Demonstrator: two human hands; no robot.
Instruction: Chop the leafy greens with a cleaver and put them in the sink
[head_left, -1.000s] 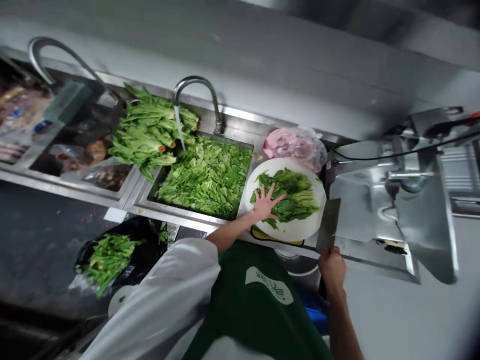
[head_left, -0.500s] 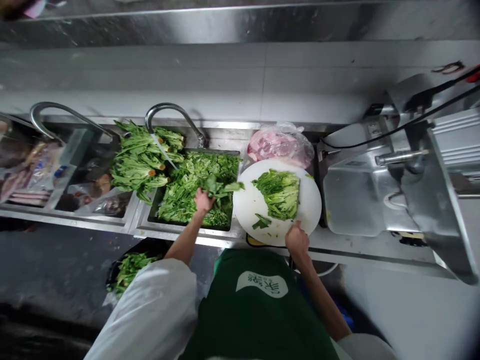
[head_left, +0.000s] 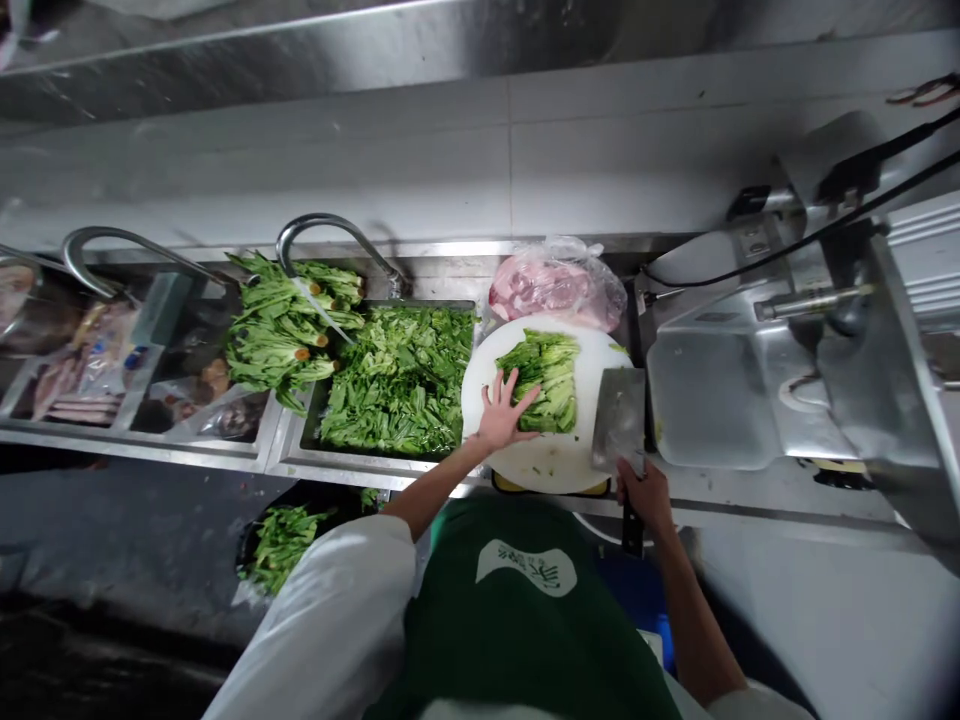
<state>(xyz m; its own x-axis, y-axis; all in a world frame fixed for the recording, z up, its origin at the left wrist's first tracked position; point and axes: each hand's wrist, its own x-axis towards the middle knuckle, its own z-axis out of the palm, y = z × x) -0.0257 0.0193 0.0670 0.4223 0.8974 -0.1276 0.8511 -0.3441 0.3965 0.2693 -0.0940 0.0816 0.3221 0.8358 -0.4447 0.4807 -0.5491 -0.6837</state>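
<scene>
A pile of cut leafy greens (head_left: 553,385) lies on the round white cutting board (head_left: 517,468). My left hand (head_left: 501,415) is spread at the pile's left side, with its fingertips over the leaves. To the right, my right hand (head_left: 646,496) grips the dark handle of a cleaver (head_left: 619,420). The broad blade lies flat-on to my view over the board's right edge, apart from the greens. Left of the board, a sink (head_left: 360,466) is filled with chopped greens (head_left: 397,385).
Whole leafy heads (head_left: 289,325) are stacked left of the filled sink, below a curved faucet (head_left: 330,220). Bagged meat (head_left: 559,285) sits behind the board. A metal slicing machine (head_left: 712,400) stands at right. A bin of greens (head_left: 289,540) is on the floor.
My left hand has come from the sink to the greens on the board, having let go of some leaves. My right hand has moved right, and the cleaver's blade now shows broadside.
</scene>
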